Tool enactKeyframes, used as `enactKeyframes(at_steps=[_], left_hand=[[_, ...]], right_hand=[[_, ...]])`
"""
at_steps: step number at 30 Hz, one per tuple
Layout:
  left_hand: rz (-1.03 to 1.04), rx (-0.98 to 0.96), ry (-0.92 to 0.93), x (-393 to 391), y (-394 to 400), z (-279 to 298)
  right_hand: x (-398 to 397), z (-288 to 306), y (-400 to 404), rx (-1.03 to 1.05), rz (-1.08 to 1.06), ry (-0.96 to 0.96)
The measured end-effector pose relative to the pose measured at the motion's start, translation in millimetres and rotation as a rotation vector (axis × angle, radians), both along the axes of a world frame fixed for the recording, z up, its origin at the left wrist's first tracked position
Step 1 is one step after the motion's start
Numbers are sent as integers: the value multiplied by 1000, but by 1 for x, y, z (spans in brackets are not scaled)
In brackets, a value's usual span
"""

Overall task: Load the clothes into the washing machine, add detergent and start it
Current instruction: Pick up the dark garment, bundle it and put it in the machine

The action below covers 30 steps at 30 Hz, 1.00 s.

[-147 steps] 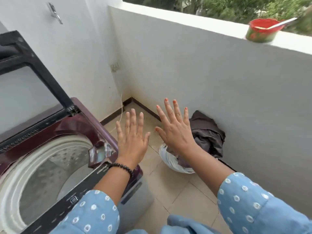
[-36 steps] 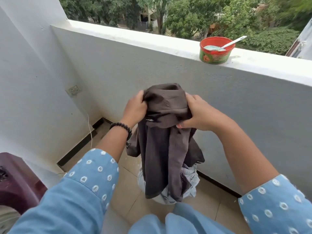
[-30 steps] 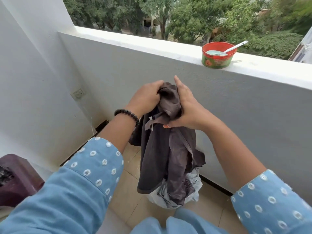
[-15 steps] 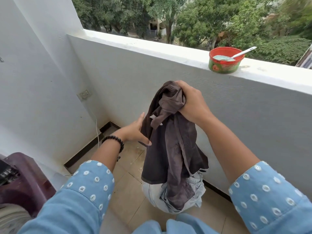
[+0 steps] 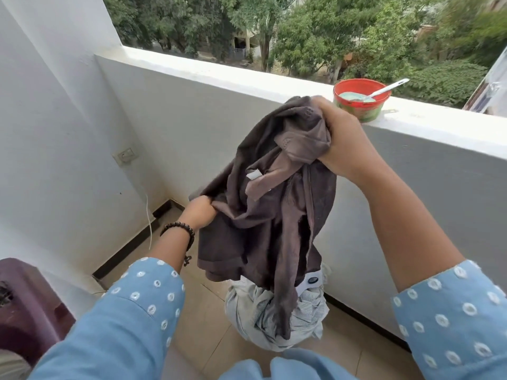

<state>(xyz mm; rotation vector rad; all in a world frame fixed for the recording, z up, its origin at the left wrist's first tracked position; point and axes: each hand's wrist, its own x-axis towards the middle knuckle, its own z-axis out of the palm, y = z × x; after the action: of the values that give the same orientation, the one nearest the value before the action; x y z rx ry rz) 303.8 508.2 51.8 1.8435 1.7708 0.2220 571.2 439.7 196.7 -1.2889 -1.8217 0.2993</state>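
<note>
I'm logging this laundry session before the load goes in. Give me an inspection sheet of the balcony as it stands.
Surface: beige tiled floor, bare near the corner.
Job's things: dark brown garment held up above the pale clothes pile on the floor; red detergent tub with a white scoop on the ledge; maroon washing machine corner at lower left.
Clutter: nothing seen.
Grippers: right hand grips the garment's top; left hand grips its side.
Cables: white cord hangs below the wall socket.
Surroundings: white walls, trees beyond.
</note>
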Motion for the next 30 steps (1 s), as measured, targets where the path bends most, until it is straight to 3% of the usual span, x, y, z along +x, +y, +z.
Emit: enactKeyframes(at_steps=[4, 6, 12, 17, 22, 25, 30], left_hand=[[-89, 124, 84, 4, 19, 48], [-115, 171, 86, 13, 25, 66], [-204, 297, -59, 49, 17, 106], [-252, 106, -381, 45, 2, 120], [-307, -92, -292, 17, -4, 98], [-197, -11, -276, 9, -1, 85], [-32, 85, -640, 7, 3, 103]], right_hand=[[3, -40, 11, -628, -28, -471], [-8, -50, 11, -780, 67, -507], [-61, -73, 22, -496, 173, -272], [-57, -74, 32, -272, -19, -37], [-53, -62, 32, -196, -66, 90], [-52, -52, 32, -188, -60, 147], [-44, -58, 32, -296, -201, 99]])
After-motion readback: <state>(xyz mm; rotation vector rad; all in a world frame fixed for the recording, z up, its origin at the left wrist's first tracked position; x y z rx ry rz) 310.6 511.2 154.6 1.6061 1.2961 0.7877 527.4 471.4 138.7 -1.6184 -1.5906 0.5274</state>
